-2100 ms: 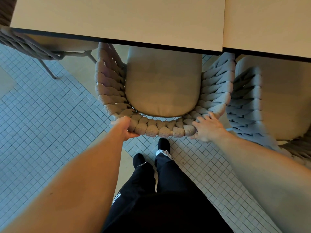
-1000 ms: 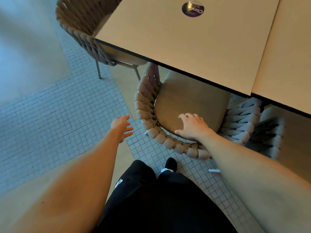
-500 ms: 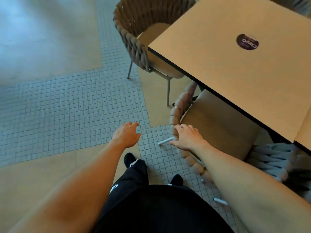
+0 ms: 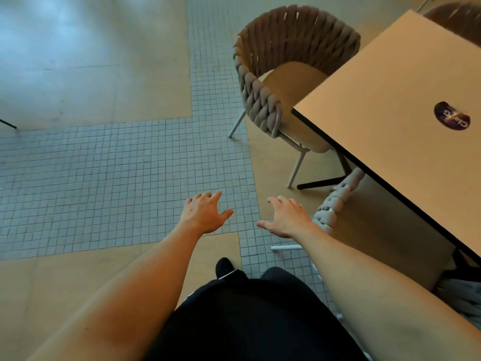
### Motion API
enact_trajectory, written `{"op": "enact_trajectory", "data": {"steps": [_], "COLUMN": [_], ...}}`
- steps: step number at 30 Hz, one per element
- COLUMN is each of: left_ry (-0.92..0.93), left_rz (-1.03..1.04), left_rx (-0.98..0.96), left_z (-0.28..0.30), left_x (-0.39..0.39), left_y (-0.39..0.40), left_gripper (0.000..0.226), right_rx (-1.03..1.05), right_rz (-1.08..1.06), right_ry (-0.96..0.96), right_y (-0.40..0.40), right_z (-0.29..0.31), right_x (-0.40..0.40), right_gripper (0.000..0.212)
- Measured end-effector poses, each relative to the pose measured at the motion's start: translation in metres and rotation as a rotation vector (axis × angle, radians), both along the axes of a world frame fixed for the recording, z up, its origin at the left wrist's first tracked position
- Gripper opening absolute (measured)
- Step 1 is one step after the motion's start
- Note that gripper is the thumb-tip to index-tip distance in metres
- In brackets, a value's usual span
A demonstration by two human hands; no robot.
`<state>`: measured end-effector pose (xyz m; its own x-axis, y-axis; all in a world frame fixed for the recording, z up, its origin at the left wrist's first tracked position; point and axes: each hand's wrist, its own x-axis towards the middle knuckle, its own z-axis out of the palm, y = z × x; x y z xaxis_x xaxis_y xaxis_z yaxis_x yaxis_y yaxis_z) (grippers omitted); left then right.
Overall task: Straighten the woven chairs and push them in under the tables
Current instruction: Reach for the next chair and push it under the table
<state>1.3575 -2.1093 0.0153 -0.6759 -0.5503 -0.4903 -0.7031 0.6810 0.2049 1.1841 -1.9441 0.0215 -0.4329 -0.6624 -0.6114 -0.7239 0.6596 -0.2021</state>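
A woven chair (image 4: 263,82) with a tan seat stands at the table's end, its seat partly under the beige table (image 4: 390,95) and turned at an angle. A second woven chair (image 4: 335,201) sits under the table's near side, only its grey braided rim and cushion showing. My left hand (image 4: 203,213) hovers over the tiled floor with spread fingers, holding nothing. My right hand (image 4: 286,217) is also spread and empty, just left of the second chair's rim, not gripping it.
A round dark sticker (image 4: 451,116) lies on the tabletop. Another woven chair back (image 4: 458,16) shows at the far right corner. The table's black foot (image 4: 322,181) reaches out over the floor. A thin dark leg (image 4: 7,123) stands at the left edge. My dark shoe (image 4: 224,267) stands on tiles.
My right hand has let go of the near chair's rim and now hangs free. The view has swung left, bringing the end chair fully into sight.
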Motion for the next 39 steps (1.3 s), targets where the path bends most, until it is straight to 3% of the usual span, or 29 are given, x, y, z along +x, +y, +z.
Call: {"op": "enact_trajectory", "data": {"steps": [12,39], "left_ry": [-0.026,-0.035], "left_rz": [0.067,0.194], "left_rx": [0.013,0.012], "left_z": [0.000,0.008], "left_x": [-0.019,-0.190], "left_y": [-0.100,-0.386], "left_gripper": [0.076,0.075], "right_rx": [-0.015,-0.013], "right_rz": [0.065,0.105], "right_ry": [0.008,-0.018], "right_y": [-0.113,-0.394], "right_z": [-0.003,-0.016], "right_x": [-0.030,-0.218], "right_gripper": [0.089,0.093]}}
